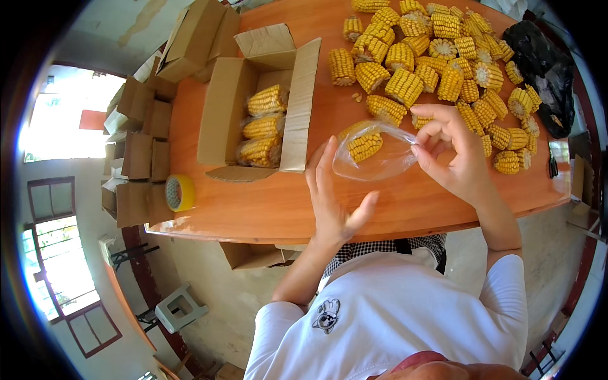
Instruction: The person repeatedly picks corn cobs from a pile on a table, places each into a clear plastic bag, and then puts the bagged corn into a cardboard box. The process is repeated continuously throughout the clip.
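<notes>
A clear plastic bag [394, 164] is spread between my hands above the table. My right hand [449, 147] pinches its right end between thumb and fingers. On the bag's left side, my left hand [332, 194] has its thumb and fingers spread, with fingertips close to or touching the plastic. Yellow corn cob pieces [365, 146] show at the bag; whether they are inside or behind it I cannot tell. Left of my hands, an open cardboard box [223, 114] holds a few bagged corn pieces [267, 100] in a column.
A large pile of cut corn cobs [403, 88] covers the table's far right. Beside it lies a black plastic bag [546, 76]. A yellow tape roll [180, 192] stands near stacked cardboard boxes [137, 156] on the left. Dark-handled scissors [552, 166] rest near the right edge.
</notes>
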`<state>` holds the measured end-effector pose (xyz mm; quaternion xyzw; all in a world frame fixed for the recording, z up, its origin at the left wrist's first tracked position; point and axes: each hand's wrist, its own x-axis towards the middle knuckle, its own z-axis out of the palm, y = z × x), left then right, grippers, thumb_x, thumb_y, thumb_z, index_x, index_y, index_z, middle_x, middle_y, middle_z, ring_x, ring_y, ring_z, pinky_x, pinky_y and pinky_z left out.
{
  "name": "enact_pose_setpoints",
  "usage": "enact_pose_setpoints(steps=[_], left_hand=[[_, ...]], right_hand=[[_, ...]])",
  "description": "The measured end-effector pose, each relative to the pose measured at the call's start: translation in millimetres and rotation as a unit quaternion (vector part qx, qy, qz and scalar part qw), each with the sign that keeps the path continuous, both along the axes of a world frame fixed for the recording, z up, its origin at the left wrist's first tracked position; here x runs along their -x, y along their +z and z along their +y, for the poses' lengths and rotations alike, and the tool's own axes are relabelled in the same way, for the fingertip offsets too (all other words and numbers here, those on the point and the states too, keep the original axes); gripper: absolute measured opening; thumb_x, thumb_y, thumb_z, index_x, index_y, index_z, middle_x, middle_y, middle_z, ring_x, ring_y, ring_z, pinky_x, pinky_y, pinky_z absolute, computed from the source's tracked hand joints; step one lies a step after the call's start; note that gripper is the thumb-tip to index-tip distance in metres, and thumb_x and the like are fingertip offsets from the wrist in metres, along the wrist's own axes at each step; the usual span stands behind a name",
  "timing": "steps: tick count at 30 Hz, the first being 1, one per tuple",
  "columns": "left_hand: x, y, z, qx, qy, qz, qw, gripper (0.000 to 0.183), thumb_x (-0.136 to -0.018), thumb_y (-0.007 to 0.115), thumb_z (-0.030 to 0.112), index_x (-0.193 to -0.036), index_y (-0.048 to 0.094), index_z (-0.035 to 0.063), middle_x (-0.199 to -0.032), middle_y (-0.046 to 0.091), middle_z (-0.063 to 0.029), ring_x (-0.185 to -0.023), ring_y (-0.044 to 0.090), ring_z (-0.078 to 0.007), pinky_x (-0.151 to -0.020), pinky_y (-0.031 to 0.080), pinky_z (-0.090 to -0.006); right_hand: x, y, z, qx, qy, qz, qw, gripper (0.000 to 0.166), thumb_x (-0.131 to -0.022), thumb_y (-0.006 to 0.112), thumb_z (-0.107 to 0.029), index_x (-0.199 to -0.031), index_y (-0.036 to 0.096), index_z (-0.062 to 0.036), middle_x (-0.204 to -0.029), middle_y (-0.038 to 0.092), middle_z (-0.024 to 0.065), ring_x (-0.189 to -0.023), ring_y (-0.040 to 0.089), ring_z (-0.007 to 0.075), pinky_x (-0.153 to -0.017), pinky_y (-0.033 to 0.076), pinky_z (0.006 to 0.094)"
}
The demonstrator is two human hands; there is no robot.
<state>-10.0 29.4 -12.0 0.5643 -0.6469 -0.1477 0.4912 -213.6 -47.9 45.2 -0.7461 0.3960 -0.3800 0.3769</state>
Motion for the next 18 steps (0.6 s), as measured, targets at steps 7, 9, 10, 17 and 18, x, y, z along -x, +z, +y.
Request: enact_pose_setpoints(steps=[7, 9, 10, 17, 18], left_hand=[[6, 4, -15, -0.122, 0.004, 0.271, 0.955, 0.033, -0.09, 0.064, 0.01, -0.121, 0.057, 0.0005, -0.091, 0.058, -0.0072, -0.076, 0.056, -0.0123, -0.069, 0.049, -0.0258], [5, 11, -15, -0.113, 0.0, 0.271, 0.956, 0.021, -0.091, 0.06, 0.002, -0.111, 0.061, 0.0, -0.084, 0.057, -0.0045, -0.069, 0.054, -0.0071, -0.062, 0.047, -0.0198], [4, 15, -15, -0.109, -0.002, 0.271, 0.956, 0.016, -0.091, 0.058, -0.002, -0.107, 0.063, -0.0003, -0.08, 0.057, -0.0032, -0.065, 0.053, -0.0044, -0.058, 0.046, -0.0168], [-4, 32, -15, -0.06, 0.016, 0.216, 0.975, 0.012, -0.087, 0.063, -0.005, -0.098, 0.065, -0.0026, -0.083, 0.058, -0.0051, -0.07, 0.057, -0.0071, -0.06, 0.05, -0.0192], [-4, 33, -14, -0.054, 0.02, 0.206, 0.977, 0.011, -0.087, 0.063, -0.005, -0.097, 0.066, -0.0026, -0.083, 0.058, -0.0054, -0.07, 0.057, -0.0075, -0.059, 0.05, -0.0194]], right_hand=[[-2, 6, 2, 0.004, 0.009, -0.003, 1.0, 0.045, -0.082, 0.066, 0.001, -0.125, 0.053, -0.0077, -0.08, 0.064, 0.001, -0.066, 0.062, 0.0076, -0.06, 0.051, 0.0213], [1, 8, 3, 0.024, -0.004, -0.013, 1.0, 0.044, -0.082, 0.067, 0.001, -0.123, 0.054, -0.0071, -0.081, 0.065, 0.001, -0.067, 0.061, 0.0077, -0.061, 0.05, 0.0207], [2, 9, 3, 0.034, -0.011, -0.018, 0.999, 0.043, -0.082, 0.067, 0.001, -0.123, 0.055, -0.0069, -0.081, 0.066, 0.0009, -0.067, 0.061, 0.0078, -0.061, 0.05, 0.0204], [34, -1, -30, 0.012, -0.018, 0.021, 1.0, 0.055, -0.078, 0.07, -0.002, -0.129, 0.055, -0.0133, -0.098, 0.065, 0.0029, -0.078, 0.062, 0.0098, -0.064, 0.048, 0.0212], [34, -2, -34, -0.048, 0.018, 0.052, 0.997, 0.065, -0.074, 0.072, -0.002, -0.133, 0.053, -0.0185, -0.106, 0.063, 0.0039, -0.086, 0.061, 0.0091, -0.064, 0.048, 0.0216]])
